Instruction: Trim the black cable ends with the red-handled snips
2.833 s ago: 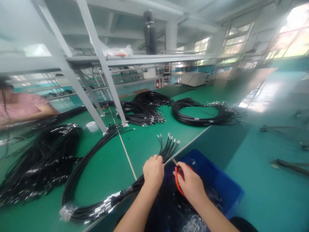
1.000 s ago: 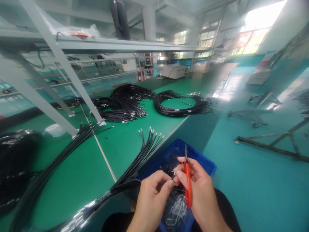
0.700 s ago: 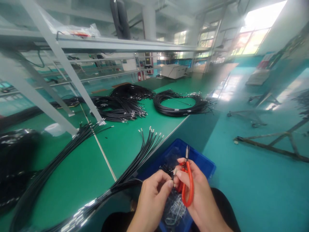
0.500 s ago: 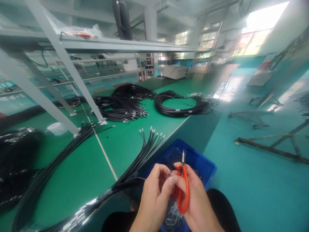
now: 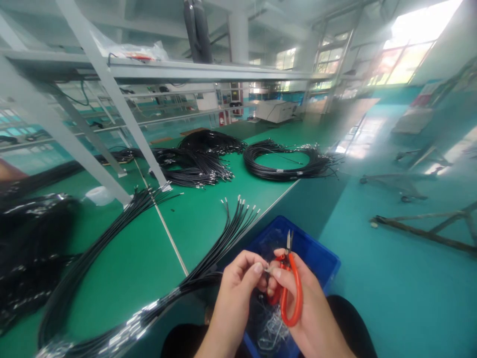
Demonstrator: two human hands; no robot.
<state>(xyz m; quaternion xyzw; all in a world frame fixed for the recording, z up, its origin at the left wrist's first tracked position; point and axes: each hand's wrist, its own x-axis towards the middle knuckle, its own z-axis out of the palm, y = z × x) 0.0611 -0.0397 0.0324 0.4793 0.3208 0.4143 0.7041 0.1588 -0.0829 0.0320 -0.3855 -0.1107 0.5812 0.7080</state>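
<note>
The left hand (image 5: 238, 288) has its thumb and fingertips pinched on a small pale piece (image 5: 267, 271), too small to make out, and the right hand's fingertips meet it there. The right hand (image 5: 307, 298) also grips scissors (image 5: 292, 293) with smooth red looped handles, their 2 pointed metal blades slightly parted and aimed far. Beneath both hands, a blue plastic bin (image 5: 333, 262) holds crinkled clear scraps. Just left, a curved bundle of slim black cables (image 5: 212, 253) with pale tips lies on the smooth green table (image 5: 201, 211); its glossy whitish bands (image 5: 134, 325) are too blurred to read. Far, 1 ring-shaped black coil (image 5: 274, 174) carries pale labels, illegible here.
</note>
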